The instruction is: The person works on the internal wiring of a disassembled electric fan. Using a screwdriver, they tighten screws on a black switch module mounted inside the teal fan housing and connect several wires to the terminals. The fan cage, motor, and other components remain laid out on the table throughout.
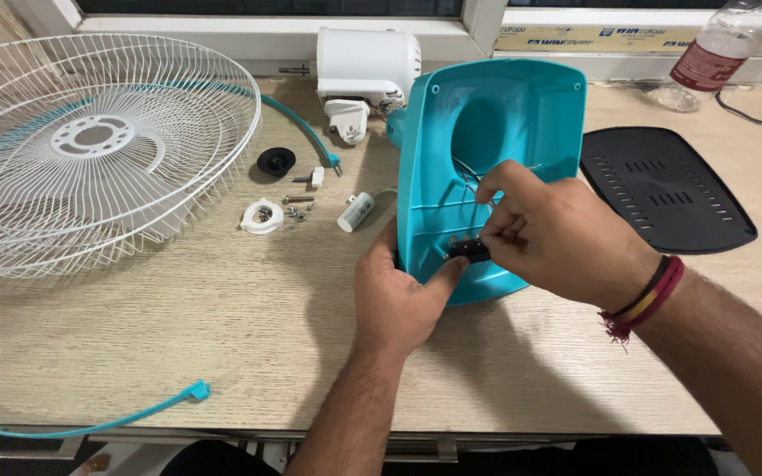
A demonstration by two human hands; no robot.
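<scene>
At mid-bench, the teal fan housing stands upright, open side toward the person, the left hand gripping its lower left edge while the right hand pinches a small black switch inside.

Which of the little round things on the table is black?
The black round cap, lying closest to the wire fan guard. The ring-shaped piece below it is white, and the small cylinder beside the teal housing is white too.
</scene>
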